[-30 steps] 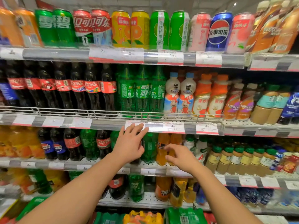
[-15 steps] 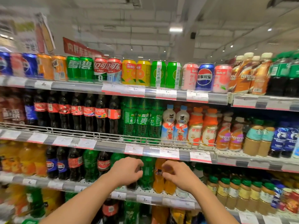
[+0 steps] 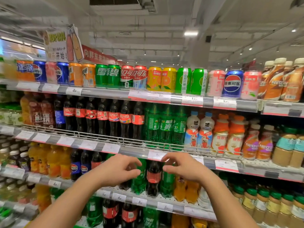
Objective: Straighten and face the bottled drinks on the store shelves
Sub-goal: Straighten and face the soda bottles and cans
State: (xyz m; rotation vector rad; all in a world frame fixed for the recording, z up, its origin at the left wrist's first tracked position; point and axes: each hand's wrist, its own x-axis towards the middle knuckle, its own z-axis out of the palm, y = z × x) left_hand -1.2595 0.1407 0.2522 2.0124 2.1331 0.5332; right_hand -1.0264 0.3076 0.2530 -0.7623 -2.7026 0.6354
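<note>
Both my hands hover in front of the third shelf, just under its price rail (image 3: 131, 152). My left hand (image 3: 117, 170) has loosely curled fingers and partly covers a dark bottle. My right hand (image 3: 184, 168) is curled the same way, its fingertips overlapping the rail. Neither hand visibly holds anything. Between them stands a cola bottle (image 3: 153, 177) with a red label, upright. A green soda bottle (image 3: 139, 180) stands on its left and another green bottle (image 3: 167, 181) on its right. Orange drink bottles (image 3: 185, 190) stand below my right wrist.
Above is a row of cola bottles (image 3: 113, 117) behind a wire guard (image 3: 98, 137), then green bottles and milk drinks. Cans (image 3: 164, 79) line the top shelf. Coffee bottles (image 3: 256, 145) stand at right. More bottles fill the shelves below.
The view has tilted up and swung left. My hands, close together and curled at the bottles half a second ago, have moved apart, and the cola bottle shows between them.
</note>
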